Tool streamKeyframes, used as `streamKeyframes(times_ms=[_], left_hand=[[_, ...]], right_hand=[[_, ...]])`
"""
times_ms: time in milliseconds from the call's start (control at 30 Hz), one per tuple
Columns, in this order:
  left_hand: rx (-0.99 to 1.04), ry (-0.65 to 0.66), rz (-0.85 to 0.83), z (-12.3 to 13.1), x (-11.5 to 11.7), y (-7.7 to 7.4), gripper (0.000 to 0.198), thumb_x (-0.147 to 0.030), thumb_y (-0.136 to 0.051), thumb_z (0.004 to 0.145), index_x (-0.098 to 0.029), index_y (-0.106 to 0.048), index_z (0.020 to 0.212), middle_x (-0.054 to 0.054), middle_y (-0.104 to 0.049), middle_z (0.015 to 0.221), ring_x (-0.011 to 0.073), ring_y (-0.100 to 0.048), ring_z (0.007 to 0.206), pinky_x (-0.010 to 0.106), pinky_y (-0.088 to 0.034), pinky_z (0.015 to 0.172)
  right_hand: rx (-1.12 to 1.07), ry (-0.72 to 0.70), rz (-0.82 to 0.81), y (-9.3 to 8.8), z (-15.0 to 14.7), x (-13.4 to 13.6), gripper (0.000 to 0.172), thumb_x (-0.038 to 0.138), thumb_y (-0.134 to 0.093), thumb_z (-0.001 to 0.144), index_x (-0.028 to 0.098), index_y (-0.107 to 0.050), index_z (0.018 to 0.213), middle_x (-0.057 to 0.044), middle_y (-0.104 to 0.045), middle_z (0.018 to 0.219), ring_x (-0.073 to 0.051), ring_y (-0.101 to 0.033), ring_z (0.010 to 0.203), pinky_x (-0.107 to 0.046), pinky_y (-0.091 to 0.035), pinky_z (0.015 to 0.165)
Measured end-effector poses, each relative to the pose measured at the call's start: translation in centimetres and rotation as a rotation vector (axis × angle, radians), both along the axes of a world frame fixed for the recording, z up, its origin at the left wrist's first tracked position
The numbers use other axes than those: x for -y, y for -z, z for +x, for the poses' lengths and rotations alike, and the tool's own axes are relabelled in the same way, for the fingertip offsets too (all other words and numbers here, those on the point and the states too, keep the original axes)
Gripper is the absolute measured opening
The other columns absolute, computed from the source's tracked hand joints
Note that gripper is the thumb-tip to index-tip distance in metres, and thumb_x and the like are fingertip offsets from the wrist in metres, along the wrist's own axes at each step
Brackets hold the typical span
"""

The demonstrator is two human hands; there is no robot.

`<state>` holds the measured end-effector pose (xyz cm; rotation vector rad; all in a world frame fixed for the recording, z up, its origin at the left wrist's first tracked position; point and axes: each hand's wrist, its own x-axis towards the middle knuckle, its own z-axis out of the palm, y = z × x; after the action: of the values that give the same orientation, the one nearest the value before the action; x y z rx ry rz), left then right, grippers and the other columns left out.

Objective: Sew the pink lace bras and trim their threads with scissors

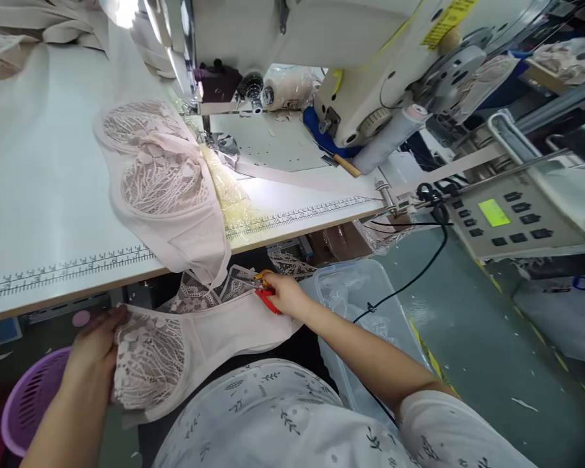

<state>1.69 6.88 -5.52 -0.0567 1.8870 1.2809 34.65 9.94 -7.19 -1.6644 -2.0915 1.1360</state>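
Observation:
My left hand (96, 341) is closed on the outer edge of a pale pink lace bra (221, 328), at its lace cup. The bra lies stretched over my lap, below the table edge. My right hand (287, 298) is closed around small scissors (268, 300) with red and orange handles, their blades pointing left above the bra's band. Whether these fingers also pinch the fabric is hidden. A second pale lace bra (168, 182) rests on the table beside the sewing machine, its lower end hanging over the front edge.
An industrial sewing machine (292, 39) stands on the white table (43, 195), with a printed ruler along its front edge. A clear plastic bin (341, 276) is below at right, a purple basket (34, 396) at lower left. A control panel (517, 208) and black cable are at right.

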Motion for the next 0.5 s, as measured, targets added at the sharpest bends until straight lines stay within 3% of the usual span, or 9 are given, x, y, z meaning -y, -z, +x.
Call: streamKeyframes(times_ms=[67, 133, 267, 333, 433, 500], left_hand=[[0.015, -0.014, 0.009, 0.1, -0.7, 0.5, 0.014, -0.001, -0.067, 0.060, -0.012, -0.061, 0.057, -0.001, -0.060, 0.053, 0.0116, -0.056, 0.049, 0.020, -0.048, 0.045], [0.015, -0.022, 0.007, 0.1, -0.8, 0.7, 0.012, 0.000, -0.068, 0.059, -0.012, -0.064, 0.060, 0.000, -0.062, 0.055, 0.0122, -0.057, 0.050, 0.020, -0.047, 0.044], [0.004, -0.033, 0.013, -0.4, 0.2, 0.3, 0.012, -0.003, -0.070, 0.059, -0.011, -0.068, 0.067, 0.000, -0.064, 0.057, 0.0129, -0.058, 0.051, 0.020, -0.049, 0.044], [-0.013, -0.036, 0.024, -0.7, 0.6, 0.1, 0.012, -0.002, -0.069, 0.059, -0.012, -0.068, 0.066, -0.001, -0.063, 0.057, 0.0116, -0.058, 0.052, 0.018, -0.049, 0.044], [-0.048, -0.012, 0.061, -1.0, 0.9, 0.2, 0.013, -0.004, -0.071, 0.056, -0.013, -0.068, 0.065, -0.002, -0.064, 0.059, 0.0108, -0.059, 0.055, 0.015, -0.048, 0.044], [-0.076, 0.020, 0.100, -1.0, 1.0, 0.3, 0.013, -0.006, -0.072, 0.053, -0.013, -0.067, 0.063, -0.001, -0.064, 0.058, 0.0116, -0.058, 0.054, 0.016, -0.047, 0.043]], right_hand=[[0.062, -0.030, 0.045, -0.4, 0.8, -0.7, 0.010, 0.018, -0.057, 0.073, 0.018, -0.049, 0.067, -0.003, -0.054, 0.069, -0.015, -0.047, 0.063, -0.024, -0.033, 0.057], [0.112, -0.072, 0.082, -1.9, 2.3, -0.9, 0.012, 0.021, -0.057, 0.072, 0.018, -0.048, 0.066, -0.004, -0.055, 0.070, -0.016, -0.048, 0.065, -0.025, -0.033, 0.057], [0.143, -0.219, 0.130, -7.5, 5.3, -1.2, 0.021, 0.022, -0.059, 0.068, 0.020, -0.040, 0.058, -0.002, -0.050, 0.065, -0.015, -0.044, 0.063, -0.025, -0.031, 0.056], [0.145, -0.280, 0.271, -10.4, 6.0, -1.9, 0.026, 0.023, -0.055, 0.073, 0.021, -0.034, 0.057, 0.000, -0.046, 0.062, -0.014, -0.041, 0.059, -0.024, -0.030, 0.053], [0.249, -0.073, 0.451, -13.6, 6.0, -4.0, 0.036, 0.027, -0.056, 0.075, 0.022, -0.026, 0.057, 0.001, -0.044, 0.058, -0.012, -0.036, 0.052, -0.023, -0.029, 0.049], [0.413, 0.003, 0.493, -14.6, 5.8, -5.9, 0.039, 0.027, -0.061, 0.071, 0.022, -0.026, 0.055, 0.002, -0.043, 0.055, -0.011, -0.035, 0.050, -0.023, -0.025, 0.046]])
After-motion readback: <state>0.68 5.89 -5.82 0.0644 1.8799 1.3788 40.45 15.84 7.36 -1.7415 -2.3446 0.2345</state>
